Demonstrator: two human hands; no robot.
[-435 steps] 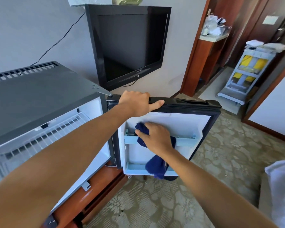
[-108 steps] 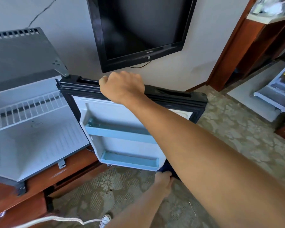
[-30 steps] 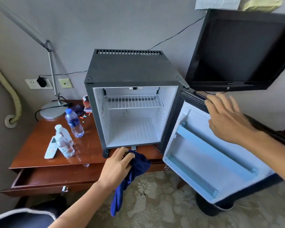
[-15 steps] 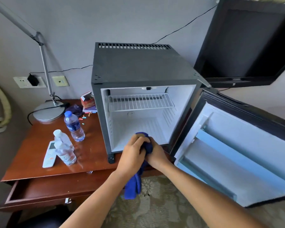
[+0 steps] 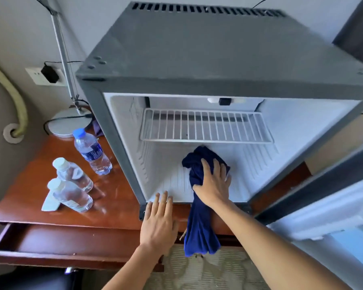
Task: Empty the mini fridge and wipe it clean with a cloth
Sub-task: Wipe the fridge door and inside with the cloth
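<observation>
The right hand (image 5: 213, 186) lies on the dark blue cloth (image 5: 199, 206), palm down, fingers spread over the bunched upper part and thumb hooked round its left edge, so its grip is on the cloth, pressing it to the white ribbed floor of the mini fridge (image 5: 197, 55). The cloth's bunched end sits well inside the cavity, under the front edge of the wire shelf (image 5: 205, 126); its long tail hangs out over the fridge's front lip and down past the edge of the worktop (image 5: 40, 197), ending above the patterned carpet.

The left hand (image 5: 158, 223) holds nothing. It lies flat and wide, fingers straight and close together, fingertips touching the lower left corner of the fridge opening, just beside the cloth's hanging tail.

The fridge stands on the reddish wooden worktop with its cavity bare apart from the shelf and the cloth. Its door (image 5: 327, 208) is swung open at the right, blurred, with the white inner lining showing.

To the left of the fridge three water bottles stand on the worktop: one with a blue cap (image 5: 91, 151) nearest the fridge, two with white caps (image 5: 71, 185) further out and touching each other. Behind them sits the round base of a desk lamp (image 5: 69, 124), its arm rising past a wall socket (image 5: 45, 77) with a black plug in it. Below the worktop a drawer (image 5: 57, 243) stands pulled out.
</observation>
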